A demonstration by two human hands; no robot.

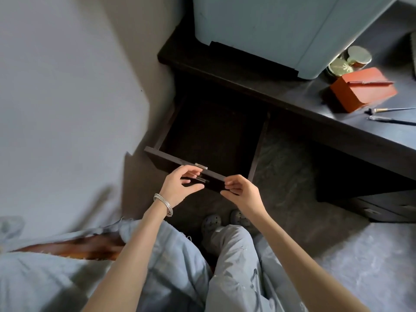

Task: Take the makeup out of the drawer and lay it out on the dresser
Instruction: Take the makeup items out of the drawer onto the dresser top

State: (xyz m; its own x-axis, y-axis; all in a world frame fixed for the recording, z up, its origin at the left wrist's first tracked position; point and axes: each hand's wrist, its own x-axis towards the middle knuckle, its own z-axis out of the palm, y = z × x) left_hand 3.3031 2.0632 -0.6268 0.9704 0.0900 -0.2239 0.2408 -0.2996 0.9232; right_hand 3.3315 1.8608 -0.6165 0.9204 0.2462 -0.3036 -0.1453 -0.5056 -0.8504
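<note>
1. Sitting at a dark dresser bench (pixel 371 140), a person in light blue clothes; knees and grey clogs (pixel 211 222) show below the hands.
2. Drawer (pixel 209 131) at the bench's left end is pulled out. Interior is dark; can't make out any makeup in it.
3. On the bench top, right side: an orange-red box (pixel 360 95) with a red pencil (pixel 369 83) lying on its lid; two gold-lidded jars (pixel 347 60) just behind it, touching each other.
4. Two thin makeup brushes or pencils (pixel 391 114) lie side by side on the bench just right of the box; exact type is too small to tell.
5. A large pale blue case (pixel 270 30) stands on the bench above the drawer, beside the jars.
6. A grey wall (pixel 67 86) stands close to the drawer's left side; grey carpet (pixel 371 255) lower right.
7. Nothing sits between the hands and the drawer front.
8. Left hand (pixel 180 186): at the drawer front panel (pixel 171 162) by the metal handle (pixel 201 165), fingers loosely curled over the top edge, thumb below. Can't tell whether it actually grips the panel. Silver bangles (pixel 163 203) on that wrist.
9. Right hand (pixel 239 191): at the panel's right end, fingertips (pixel 229 184) pinched together against its edge. Looks like a narrow pinch on the panel, though contact is blurred.
10. Both forearms reach forward from bottom of view, roughly parallel, wrists level.
</note>
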